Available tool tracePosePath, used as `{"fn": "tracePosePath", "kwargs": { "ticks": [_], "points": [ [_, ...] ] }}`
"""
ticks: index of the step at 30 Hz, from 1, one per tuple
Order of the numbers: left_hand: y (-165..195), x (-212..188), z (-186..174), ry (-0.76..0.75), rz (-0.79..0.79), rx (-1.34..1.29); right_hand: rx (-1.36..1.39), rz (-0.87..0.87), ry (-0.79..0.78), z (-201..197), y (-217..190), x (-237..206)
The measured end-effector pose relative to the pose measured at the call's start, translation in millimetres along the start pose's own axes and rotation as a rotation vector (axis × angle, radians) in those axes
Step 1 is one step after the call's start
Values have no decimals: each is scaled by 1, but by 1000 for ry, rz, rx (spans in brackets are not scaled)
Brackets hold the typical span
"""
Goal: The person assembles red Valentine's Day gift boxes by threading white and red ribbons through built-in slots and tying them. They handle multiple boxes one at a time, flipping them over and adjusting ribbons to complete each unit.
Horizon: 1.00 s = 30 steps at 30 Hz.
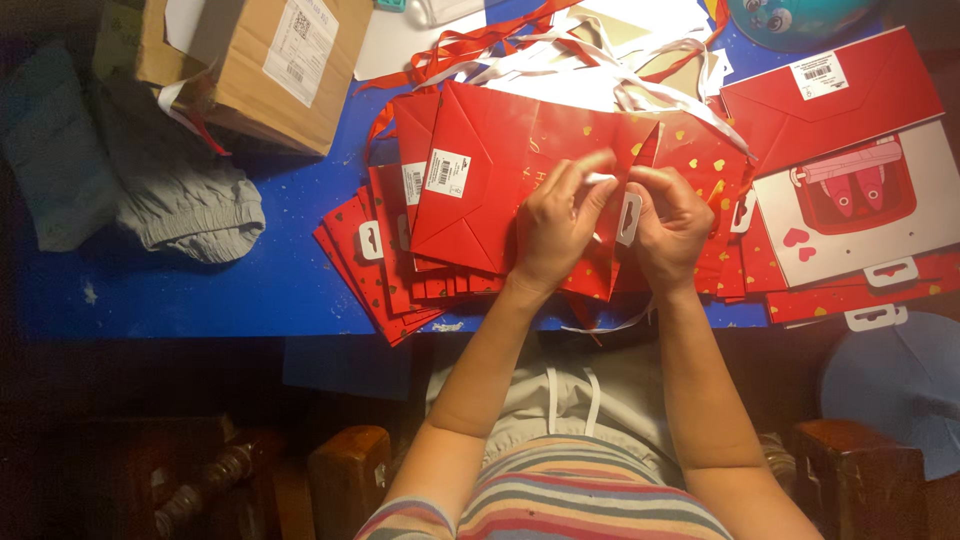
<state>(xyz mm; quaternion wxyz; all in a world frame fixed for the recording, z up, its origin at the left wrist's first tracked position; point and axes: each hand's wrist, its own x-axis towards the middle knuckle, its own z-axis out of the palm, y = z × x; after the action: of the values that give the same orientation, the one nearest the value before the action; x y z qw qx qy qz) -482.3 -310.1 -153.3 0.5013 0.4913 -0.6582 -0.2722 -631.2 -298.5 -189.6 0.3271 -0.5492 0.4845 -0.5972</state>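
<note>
A flat red paper gift bag (480, 190) with gold hearts and a white barcode sticker lies on top of a fanned stack of similar red bags (375, 255) on the blue table (200, 280). My left hand (555, 225) and my right hand (672, 222) meet over the top bag's right edge. Both pinch a small white piece (600, 178) between their fingertips, beside a white plastic hanger tab (628, 218). White and red ribbons (560, 45) trail behind the bags.
A cardboard box (270, 65) stands at the back left, with grey cloth (180, 195) beside it. More red bags, one with a white panel (850, 190), lie at the right. A blue round object (900, 380) sits at the lower right. Wooden chair arms (350, 465) flank my lap.
</note>
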Motion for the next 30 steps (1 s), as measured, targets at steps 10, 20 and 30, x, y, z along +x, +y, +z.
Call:
{"fn": "tracePosePath", "kwargs": {
  "ticks": [10,20,30],
  "points": [
    [-18,-7,14,45,-166,-308,31,-9,-75,-8,-1,4],
    [-7,-2,6,24,-191,-393,25,-12,-77,-9,0,-1],
    [2,-3,1,42,-25,-151,-31,-46,-61,-8,5,-3]
  ]
}}
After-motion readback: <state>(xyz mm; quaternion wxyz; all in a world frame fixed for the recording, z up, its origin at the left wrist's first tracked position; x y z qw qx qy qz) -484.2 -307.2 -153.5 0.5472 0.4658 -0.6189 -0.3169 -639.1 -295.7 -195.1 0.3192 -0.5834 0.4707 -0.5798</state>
